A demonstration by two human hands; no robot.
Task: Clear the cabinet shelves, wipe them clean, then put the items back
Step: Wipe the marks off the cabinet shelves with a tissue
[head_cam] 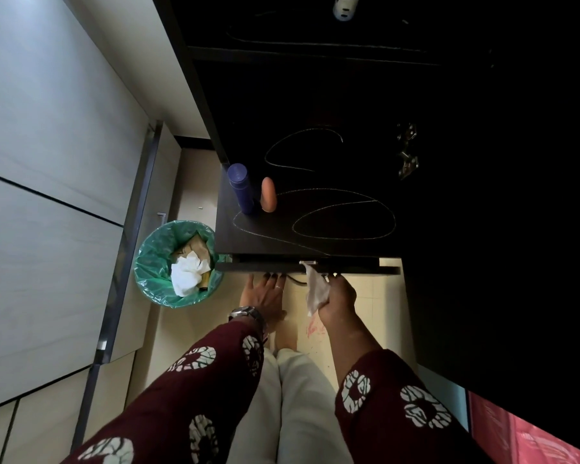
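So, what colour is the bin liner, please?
The bin liner is green, seen in the head view.

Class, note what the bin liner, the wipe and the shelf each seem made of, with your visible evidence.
Bin liner: thin green plastic, glossy and crinkled. Wipe in the right hand: paper or cloth, white, matte, limply crumpled. Shelf: dark matte board, square-edged; probably wood laminate.

Your right hand (pixel 338 298) grips a white wipe (pixel 315 289) at the front edge of the dark shelf (pixel 265 241). Your left hand (pixel 265 296), fingers straight, reaches to the same edge. A blue bottle (pixel 241 187) and an orange object (pixel 268 194) stand at the shelf's left; a green-lined bin (pixel 144 262) sits just beside it.
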